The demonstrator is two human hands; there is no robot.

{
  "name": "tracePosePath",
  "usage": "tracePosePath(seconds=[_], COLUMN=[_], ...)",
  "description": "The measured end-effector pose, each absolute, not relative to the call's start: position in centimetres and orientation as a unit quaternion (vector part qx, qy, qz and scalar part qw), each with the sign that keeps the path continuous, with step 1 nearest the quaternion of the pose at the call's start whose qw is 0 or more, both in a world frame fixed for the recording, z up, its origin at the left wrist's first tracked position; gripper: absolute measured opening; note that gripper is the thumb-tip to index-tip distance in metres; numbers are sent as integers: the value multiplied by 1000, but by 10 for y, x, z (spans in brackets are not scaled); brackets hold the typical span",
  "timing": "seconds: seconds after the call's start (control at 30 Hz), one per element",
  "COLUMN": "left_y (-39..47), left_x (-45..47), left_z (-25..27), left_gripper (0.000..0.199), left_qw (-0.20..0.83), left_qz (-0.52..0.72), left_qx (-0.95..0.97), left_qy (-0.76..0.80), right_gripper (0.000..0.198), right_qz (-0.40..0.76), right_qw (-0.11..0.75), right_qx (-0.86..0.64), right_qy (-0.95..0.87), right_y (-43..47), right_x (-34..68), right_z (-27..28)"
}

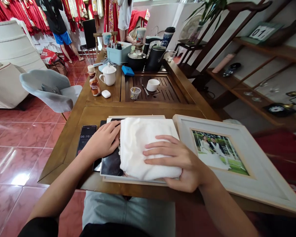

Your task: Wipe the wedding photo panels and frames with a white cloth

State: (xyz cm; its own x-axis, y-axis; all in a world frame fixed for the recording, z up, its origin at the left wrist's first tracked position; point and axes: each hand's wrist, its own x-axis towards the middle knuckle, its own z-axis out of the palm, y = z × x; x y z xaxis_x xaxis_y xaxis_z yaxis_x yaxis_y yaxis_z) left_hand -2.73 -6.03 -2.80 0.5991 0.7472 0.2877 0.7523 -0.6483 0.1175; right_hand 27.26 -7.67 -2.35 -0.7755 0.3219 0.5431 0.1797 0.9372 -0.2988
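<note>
A folded white cloth (138, 148) lies on a framed picture (111, 166) with dark areas, flat on the table before me. My right hand (177, 161) rests on the cloth's right side, its fingers spread and its thumb by the near edge. At the cloth's left edge, my left hand (105, 138) lies on the picture with fingers stretched out and slightly bent. The cloth hides most of the picture. To the right stands a pale wide-bordered frame (263, 171), lying tilted, with a photo (219, 151) of two people in wedding clothes.
Left of the picture is a phone (86, 138) showing a timer. Farther back are a coffee bottle (93, 82), a lidded white cup (109, 74), a tea tray (166, 90), a small white bowl (153, 85) and a black kettle (156, 57). Two people stand near hanging clothes.
</note>
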Motion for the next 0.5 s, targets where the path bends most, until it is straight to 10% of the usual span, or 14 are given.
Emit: tracePosePath(seconds=[0.5], left_y=[-61], left_x=[-28], left_z=[-29], left_gripper=[43], left_qw=[5], left_qz=[-153], left_qx=[-889], left_qy=[-432], right_gripper=[45], right_qz=[50], right_qw=[335], right_qx=[-202], right_qy=[-919], right_y=[-76], right_x=[275], right_z=[-27])
